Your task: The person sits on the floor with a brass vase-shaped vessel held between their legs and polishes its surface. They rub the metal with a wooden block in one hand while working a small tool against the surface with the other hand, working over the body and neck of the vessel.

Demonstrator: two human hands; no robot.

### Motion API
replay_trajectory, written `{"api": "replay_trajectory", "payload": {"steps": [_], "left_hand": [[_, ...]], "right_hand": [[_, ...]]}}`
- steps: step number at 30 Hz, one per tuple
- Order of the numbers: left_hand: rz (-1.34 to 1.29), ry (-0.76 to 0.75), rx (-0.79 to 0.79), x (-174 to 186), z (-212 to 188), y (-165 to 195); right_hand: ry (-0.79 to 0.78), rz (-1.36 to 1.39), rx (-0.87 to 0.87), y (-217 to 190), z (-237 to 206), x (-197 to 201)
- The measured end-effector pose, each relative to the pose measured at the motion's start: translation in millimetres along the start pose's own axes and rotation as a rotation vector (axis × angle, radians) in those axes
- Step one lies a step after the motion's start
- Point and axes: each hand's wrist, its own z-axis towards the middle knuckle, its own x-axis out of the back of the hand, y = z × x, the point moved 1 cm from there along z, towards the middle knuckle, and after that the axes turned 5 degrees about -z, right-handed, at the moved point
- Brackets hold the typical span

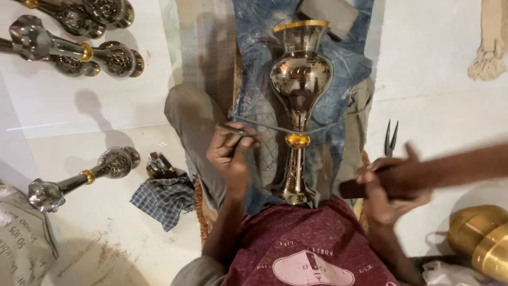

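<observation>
A tall silver-coloured metal vase (pixel 301 74) with a gold rim and a gold band on its stem lies lengthwise on a blue denim cloth (pixel 254 69) over my lap. Its foot points at my chest. My left hand (pixel 230 156) holds a thin metal tool (pixel 233 128) just left of the stem, near the gold band. My right hand (pixel 389 193) is to the right of the foot, gripping a dark stick-like tool (pixel 355 188). It is blurred. A brown blurred streak runs from it to the right edge. A thin cord (pixel 264 127) crosses the stem.
Several similar vases (pixel 79 37) lie on the white floor at top left, and one more vase (pixel 79 180) at left. A checked cloth (pixel 164 198), a printed sack (pixel 21 238), pliers (pixel 391 139), a brass vessel (pixel 481 238) and a grey block (pixel 328 13) surround me.
</observation>
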Motion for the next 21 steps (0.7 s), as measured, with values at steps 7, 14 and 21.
{"api": "replay_trajectory", "payload": {"steps": [7,14,21], "left_hand": [[0.309,0.245,-0.042,75.3,34.6,-11.8],[0.877,0.713,-0.052,112.3,25.3,-7.6],[0.335,0.567,0.081,73.3,21.7,9.2]], "right_hand": [[0.032,0.063,-0.265,57.1,-50.2,-50.9],[-0.037,-0.032,-0.388,43.7,-33.9,-30.5],[-0.398,-0.275,0.187,-36.5,-30.0,-40.3]]}}
